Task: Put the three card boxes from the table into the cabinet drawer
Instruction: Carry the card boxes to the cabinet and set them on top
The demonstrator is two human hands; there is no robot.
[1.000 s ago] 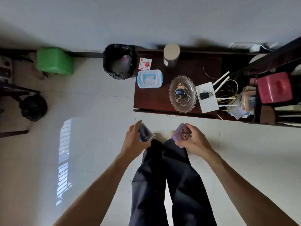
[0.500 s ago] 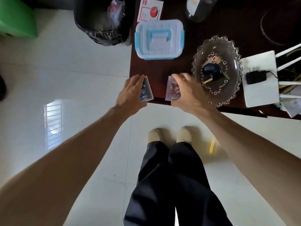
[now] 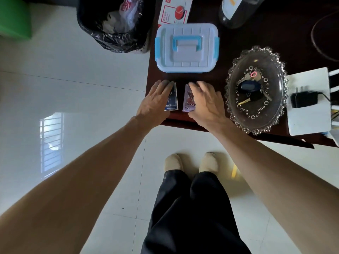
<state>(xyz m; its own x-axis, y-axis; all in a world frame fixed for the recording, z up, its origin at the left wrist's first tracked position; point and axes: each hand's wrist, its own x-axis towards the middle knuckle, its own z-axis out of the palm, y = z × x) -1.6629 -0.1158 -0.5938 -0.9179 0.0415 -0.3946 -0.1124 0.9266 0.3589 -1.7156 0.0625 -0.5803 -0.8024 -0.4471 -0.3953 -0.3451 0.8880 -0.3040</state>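
Two card boxes lie flat near the front edge of the dark wooden table (image 3: 222, 43). My left hand (image 3: 156, 102) rests on the dark blue card box (image 3: 173, 99), covering its left part. My right hand (image 3: 206, 102) rests on the purple card box (image 3: 187, 100), covering its right part. The boxes lie side by side with a narrow gap between them. A white and red card box (image 3: 174, 12) lies at the back of the table, behind the plastic case. No drawer is in view.
A white plastic case with blue latches (image 3: 187, 49) sits just behind my hands. To the right stand a glass dish with keys (image 3: 256, 114) and a white router with an adapter (image 3: 308, 114). A bottle (image 3: 236, 11) stands at the back. A black-lined bin (image 3: 113, 26) is left of the table.
I stepped up to the table and leaned over it. Both hands carried the card boxes from above my legs onto the tabletop, where they now lie flat.
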